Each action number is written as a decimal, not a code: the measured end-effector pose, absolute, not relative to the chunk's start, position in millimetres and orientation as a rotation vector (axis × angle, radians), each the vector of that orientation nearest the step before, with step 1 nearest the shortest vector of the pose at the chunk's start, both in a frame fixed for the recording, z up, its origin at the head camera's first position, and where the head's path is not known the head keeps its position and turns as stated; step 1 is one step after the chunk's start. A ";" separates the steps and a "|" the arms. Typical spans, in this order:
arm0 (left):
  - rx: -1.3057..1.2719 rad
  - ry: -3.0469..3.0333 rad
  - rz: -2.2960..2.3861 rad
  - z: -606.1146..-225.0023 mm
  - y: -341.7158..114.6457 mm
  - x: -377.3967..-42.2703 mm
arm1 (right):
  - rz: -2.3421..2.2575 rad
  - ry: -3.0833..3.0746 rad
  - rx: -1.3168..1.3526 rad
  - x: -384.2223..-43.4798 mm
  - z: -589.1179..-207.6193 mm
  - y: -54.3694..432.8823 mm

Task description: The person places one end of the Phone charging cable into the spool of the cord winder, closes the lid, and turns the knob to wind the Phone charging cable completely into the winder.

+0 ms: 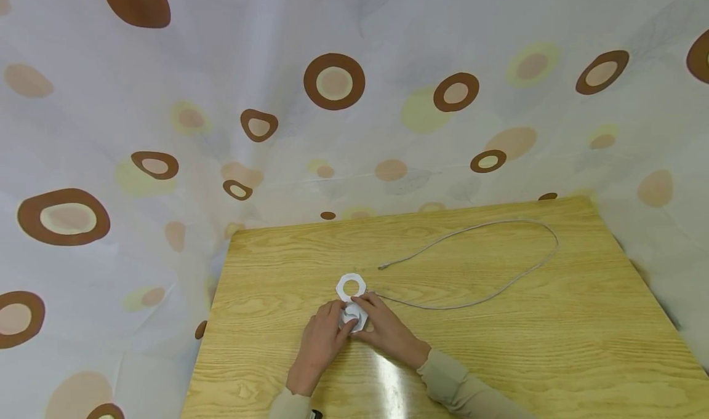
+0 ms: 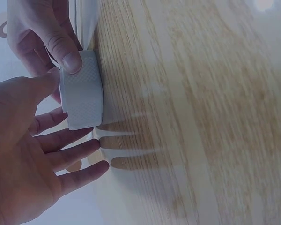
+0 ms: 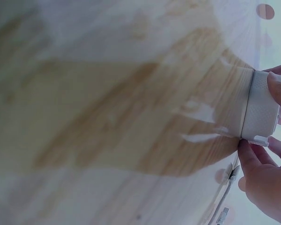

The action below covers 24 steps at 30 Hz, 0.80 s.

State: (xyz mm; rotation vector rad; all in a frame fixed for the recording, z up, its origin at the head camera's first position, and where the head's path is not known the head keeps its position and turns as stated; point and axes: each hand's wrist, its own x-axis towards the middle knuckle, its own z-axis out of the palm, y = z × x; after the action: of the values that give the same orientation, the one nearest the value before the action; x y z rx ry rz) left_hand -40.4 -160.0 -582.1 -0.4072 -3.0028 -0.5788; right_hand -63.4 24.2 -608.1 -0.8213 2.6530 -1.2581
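Observation:
A small white hexagonal case (image 1: 352,315) stands on the wooden table, held between both hands. Behind it, a flat white hexagonal ring (image 1: 351,287) with a round hole lies adjoining it. My left hand (image 1: 321,338) grips the case from the left, thumb over its top; the lower fingers (image 2: 82,177) are spread out straight. From the right, my right hand (image 1: 388,330) holds it between forefinger and thumb (image 2: 71,62). The textured side of the case (image 3: 261,105) shows in the right wrist view, with a small white tab (image 3: 258,140) at the right hand's fingertips.
A thin pale cable (image 1: 487,297) loops over the table's right half, one end beside the right hand. Its loose plug (image 1: 383,267) lies right of the ring. A patterned sheet (image 1: 388,99) hangs behind and around the wood-grain table (image 1: 498,357).

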 end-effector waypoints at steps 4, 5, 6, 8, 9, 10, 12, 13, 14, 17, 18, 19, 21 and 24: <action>-0.395 -3.004 -0.599 -582.7 -159.7 -40.7 | -1.256 2.646 -0.815 -63.7 -607.8 24.1; -0.394 -3.002 -0.599 -583.1 -159.7 -40.7 | -1.252 2.647 -0.814 -63.7 -607.6 24.1; -0.395 -3.000 -0.596 -583.7 -159.8 -40.8 | -1.253 2.646 -0.816 -63.6 -607.4 24.1; -0.405 -2.987 -0.588 -584.9 -160.0 -40.8 | -1.256 2.646 -0.818 -63.2 -607.0 24.2; -0.411 -2.979 -0.586 -585.1 -160.1 -40.7 | -1.259 2.645 -0.819 -63.0 -606.7 24.2; -0.416 -2.970 -0.583 -584.8 -159.9 -40.5 | -1.263 2.644 -0.820 -62.8 -606.4 24.2; -0.421 -2.959 -0.581 -584.4 -159.7 -39.9 | -1.271 2.641 -0.817 -62.4 -606.0 24.4; -0.419 -2.957 -0.585 -584.3 -159.6 -39.6 | -1.275 2.641 -0.816 -62.2 -606.1 24.5; -0.415 -2.956 -0.589 -584.2 -159.3 -39.4 | -1.279 2.640 -0.817 -61.9 -605.9 24.6; -0.399 -2.956 -0.603 -584.6 -158.8 -38.9 | -1.287 2.641 -0.822 -61.5 -606.4 25.0; -0.392 -2.957 -0.606 -585.1 -158.7 -38.8 | -1.287 2.643 -0.826 -61.4 -606.5 25.0; -0.385 -2.956 -0.608 -585.5 -158.6 -38.7 | -1.286 2.647 -0.830 -61.4 -606.6 25.0; -0.377 -2.952 -0.609 -585.9 -158.2 -38.3 | -1.283 2.651 -0.834 -61.5 -606.5 25.0; -0.352 -2.948 -0.621 -586.1 -157.3 -37.6 | -1.276 2.659 -0.835 -61.6 -606.3 24.7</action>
State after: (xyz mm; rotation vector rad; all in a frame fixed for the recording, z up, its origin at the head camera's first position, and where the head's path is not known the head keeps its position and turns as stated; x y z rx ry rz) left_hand -37.6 -157.3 -586.1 -0.3522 -2.9481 -0.6211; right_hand -61.6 24.7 -606.3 -0.8354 2.6590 -1.2758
